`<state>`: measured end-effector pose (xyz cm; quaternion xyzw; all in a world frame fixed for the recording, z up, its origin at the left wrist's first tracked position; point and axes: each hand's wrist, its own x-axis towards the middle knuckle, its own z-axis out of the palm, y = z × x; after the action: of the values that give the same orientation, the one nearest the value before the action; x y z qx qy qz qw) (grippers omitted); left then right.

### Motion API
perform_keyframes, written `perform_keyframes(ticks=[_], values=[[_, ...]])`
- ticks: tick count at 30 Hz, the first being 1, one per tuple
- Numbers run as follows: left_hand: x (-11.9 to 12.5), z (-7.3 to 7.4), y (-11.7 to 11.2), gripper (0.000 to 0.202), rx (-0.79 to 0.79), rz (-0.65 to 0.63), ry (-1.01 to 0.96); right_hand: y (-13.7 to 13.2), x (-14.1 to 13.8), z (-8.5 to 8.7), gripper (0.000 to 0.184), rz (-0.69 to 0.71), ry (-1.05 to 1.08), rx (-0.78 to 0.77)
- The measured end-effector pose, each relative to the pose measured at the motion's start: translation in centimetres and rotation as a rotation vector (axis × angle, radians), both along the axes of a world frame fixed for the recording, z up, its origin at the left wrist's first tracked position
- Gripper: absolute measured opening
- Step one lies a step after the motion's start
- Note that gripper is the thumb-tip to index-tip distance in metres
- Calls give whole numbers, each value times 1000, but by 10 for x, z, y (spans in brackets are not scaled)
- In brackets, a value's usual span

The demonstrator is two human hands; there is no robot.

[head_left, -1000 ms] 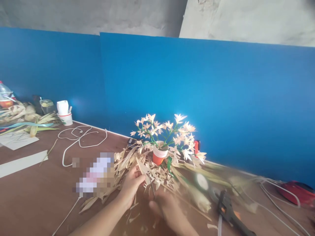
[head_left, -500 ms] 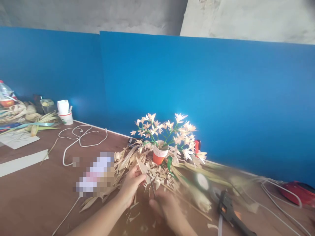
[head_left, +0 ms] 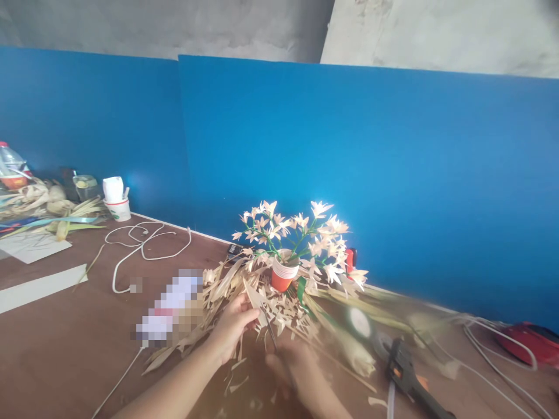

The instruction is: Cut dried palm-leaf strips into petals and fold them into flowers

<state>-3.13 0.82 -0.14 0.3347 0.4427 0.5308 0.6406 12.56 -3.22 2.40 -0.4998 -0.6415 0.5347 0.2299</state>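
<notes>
My left hand (head_left: 236, 323) is closed, pinching a pale, pointed piece of dried husk (head_left: 253, 297) between thumb and fingers. My right hand (head_left: 292, 364), smeared by motion, grips what look like scissors (head_left: 271, 333); their dark, thin blades reach up to the husk's right edge. Just beyond my hands lies a heap of small cut husk flowers (head_left: 283, 308). Behind it stands an orange and white paper cup (head_left: 285, 274) holding green stems with cream husk blossoms (head_left: 329, 235). Husk scraps (head_left: 238, 384) are scattered below my hands.
On the right lie a black glue gun (head_left: 408, 372), a husk bundle (head_left: 358, 355), a tape roll (head_left: 360, 321) and a red item (head_left: 526, 343). To the left are a blurred-out object (head_left: 168, 308), a white cable (head_left: 142, 247) and a cup (head_left: 117, 206). A blue panel (head_left: 349, 145) stands behind.
Almost nothing differs. The view has shifted very slightly. The left hand keeps its pinch on the husk, and the right hand stays blurred with the scissors beside it.
</notes>
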Motion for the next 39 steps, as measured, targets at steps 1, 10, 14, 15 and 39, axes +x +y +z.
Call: perform_keyframes(ticks=[1, 10, 14, 15, 39], values=[[-1, 1, 0, 34, 0, -8, -4, 0, 0, 1, 43, 0, -5, -2], [-7, 16, -2, 36, -37, -101, 49, 1, 2, -1, 30, 18, -4, 0], [-8, 20, -3, 36, -55, -121, 65, 0, 1, 4, 28, 27, -59, 28], [-8, 20, -3, 35, -56, -117, 73, 0, 0, 5, 28, 29, -69, 27], [-13, 13, 2, 32, -53, -94, 95, -1, 2, 1, 30, 80, 0, -22]])
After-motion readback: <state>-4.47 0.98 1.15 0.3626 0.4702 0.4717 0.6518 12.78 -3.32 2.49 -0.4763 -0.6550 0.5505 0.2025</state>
